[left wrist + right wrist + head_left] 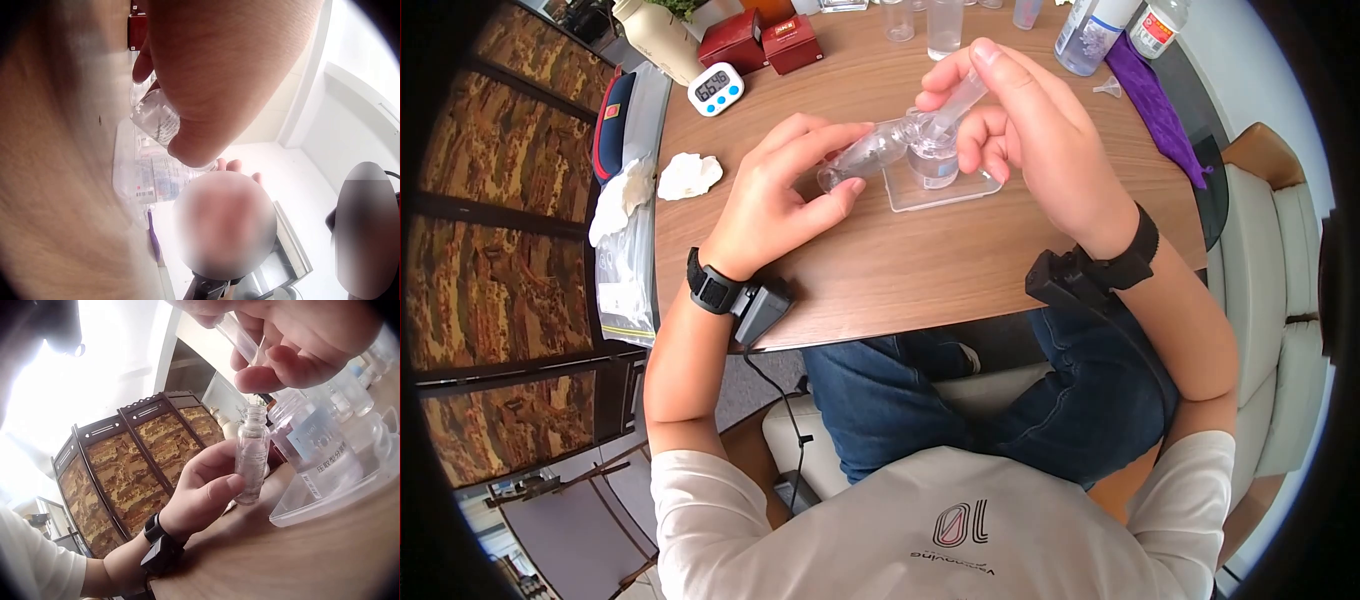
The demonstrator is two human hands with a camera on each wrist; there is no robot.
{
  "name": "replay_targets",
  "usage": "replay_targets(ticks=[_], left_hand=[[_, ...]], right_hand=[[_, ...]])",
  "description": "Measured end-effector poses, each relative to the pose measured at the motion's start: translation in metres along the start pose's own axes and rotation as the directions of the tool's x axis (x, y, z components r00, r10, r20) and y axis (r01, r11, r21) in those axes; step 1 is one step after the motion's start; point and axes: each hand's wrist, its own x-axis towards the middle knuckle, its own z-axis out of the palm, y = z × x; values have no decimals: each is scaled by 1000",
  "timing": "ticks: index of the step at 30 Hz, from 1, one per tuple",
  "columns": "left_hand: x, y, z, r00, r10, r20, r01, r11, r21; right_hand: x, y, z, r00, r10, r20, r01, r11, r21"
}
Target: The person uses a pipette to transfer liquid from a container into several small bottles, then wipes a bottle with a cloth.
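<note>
My left hand (775, 190) grips a small clear bottle (253, 465) with a threaded, uncapped neck and fine print on its side. In the head view the bottle slants, its neck toward a clear wide-mouthed jar (933, 168). The jar, with a blue label and some clear liquid, stands in a shallow clear tray (945, 203). Above the bottle neck and jar, my right hand (1045, 125) pinches a narrow translucent plastic tube (239, 337) between thumb and fingers, held at a slant. Part of that tube is hidden by the fingers.
A white timer (716, 89), red boxes (731, 42) and a beige bottle (657, 40) stand back left. Crumpled white tissue (690, 176) lies left. Clear containers (945, 28) line the back; a small funnel (1109, 87), purple cloth (1160, 110) and spray bottle (1088, 35) are right.
</note>
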Motion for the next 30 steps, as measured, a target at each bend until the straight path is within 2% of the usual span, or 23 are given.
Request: replay_targets(ticks=[12, 14, 15, 17, 18, 19, 21, 22, 24, 30], left_hand=[[1, 0, -1, 1000, 10, 4, -10, 1000, -1], [0, 1, -1, 1000, 3, 4, -3, 1000, -3], [0, 1, -1, 1000, 0, 14, -1, 1000, 4], [-1, 1, -1, 1000, -8, 21, 7, 1000, 10], [-1, 0, -1, 1000, -8, 23, 7, 1000, 8], [-1, 0, -1, 1000, -5, 25, 5, 1000, 6], [0, 0, 0, 1000, -2, 27, 2, 1000, 4], [1, 0, 0, 1000, 1, 28, -1, 1000, 3], [1, 0, 0, 1000, 3, 23, -3, 1000, 3], [0, 0, -1, 1000, -16, 16, 16, 1000, 0]], right_hand=[[1, 3, -9, 1000, -18, 21, 16, 994, 109], [-2, -9, -20, 991, -131, 37, 128, 989, 78], [-3, -14, -29, 991, -129, 43, 125, 989, 80], [-3, -23, -42, 946, -322, 31, 315, 939, 135], [-2, -22, -32, 929, -292, -227, 348, 899, 266], [-3, -23, -29, 929, -292, -227, 347, 899, 265], [-6, -28, -26, 894, -366, -260, 432, 857, 280], [-8, -31, -22, 892, -367, -263, 435, 856, 279], [-11, -35, -14, 949, -263, -175, 309, 889, 338], [-9, -26, -12, 957, -246, -155, 286, 894, 345]])
